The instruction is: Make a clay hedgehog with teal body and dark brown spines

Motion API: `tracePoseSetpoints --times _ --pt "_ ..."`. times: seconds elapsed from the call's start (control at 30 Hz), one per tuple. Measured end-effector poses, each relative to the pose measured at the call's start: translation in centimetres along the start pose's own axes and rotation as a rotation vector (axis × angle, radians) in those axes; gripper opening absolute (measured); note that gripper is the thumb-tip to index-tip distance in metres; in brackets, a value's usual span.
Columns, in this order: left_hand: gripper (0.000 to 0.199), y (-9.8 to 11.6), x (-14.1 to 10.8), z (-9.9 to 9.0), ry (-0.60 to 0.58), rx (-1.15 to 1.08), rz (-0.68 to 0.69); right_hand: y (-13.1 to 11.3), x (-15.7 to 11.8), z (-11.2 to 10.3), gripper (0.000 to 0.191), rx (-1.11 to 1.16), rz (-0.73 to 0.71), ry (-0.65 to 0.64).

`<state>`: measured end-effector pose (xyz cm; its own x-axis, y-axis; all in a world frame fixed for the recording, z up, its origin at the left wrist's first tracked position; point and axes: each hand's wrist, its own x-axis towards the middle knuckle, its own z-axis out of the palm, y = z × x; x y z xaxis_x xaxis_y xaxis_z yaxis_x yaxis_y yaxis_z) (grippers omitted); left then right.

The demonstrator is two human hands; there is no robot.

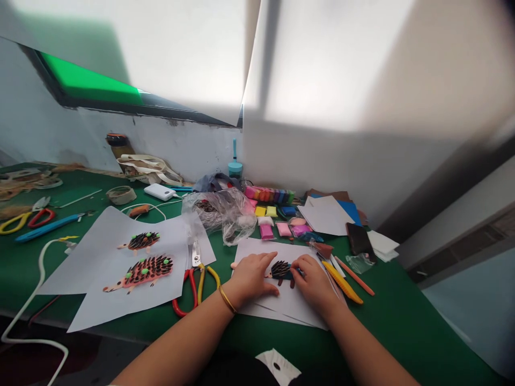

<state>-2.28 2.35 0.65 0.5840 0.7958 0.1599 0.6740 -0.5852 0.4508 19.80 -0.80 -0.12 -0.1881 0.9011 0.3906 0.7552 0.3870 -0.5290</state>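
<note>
A small hedgehog figure (280, 269) with dark spikes, a dark blue body and brown feet lies on white paper (277, 310). At its left, my left hand (254, 276) rests on the sheet, thumb and fingers apart, holding nothing. My right hand (311, 279) is at the figure's right end, thumb and fingertips pinched together over the blue part. Whatever sits between those fingertips is too small or hidden to make out. Left of my forearm, scissors (196, 276) with red and yellow handles lie partly on paper.
Two finished-looking hedgehogs (140, 271) lie on sheets at the left. Colourful clay packets (266, 231) and a crumpled plastic bag (221, 212) are behind the paper. A yellow utility knife (341, 281) lies right of my right hand. A white cable (40, 273) hangs over the left edge.
</note>
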Motion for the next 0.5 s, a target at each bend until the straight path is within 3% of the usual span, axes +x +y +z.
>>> tracePoseSetpoints --times 0.5 --pt "0.107 0.19 -0.02 -0.15 -0.001 0.003 0.004 0.08 0.19 0.57 0.012 -0.116 -0.023 -0.009"
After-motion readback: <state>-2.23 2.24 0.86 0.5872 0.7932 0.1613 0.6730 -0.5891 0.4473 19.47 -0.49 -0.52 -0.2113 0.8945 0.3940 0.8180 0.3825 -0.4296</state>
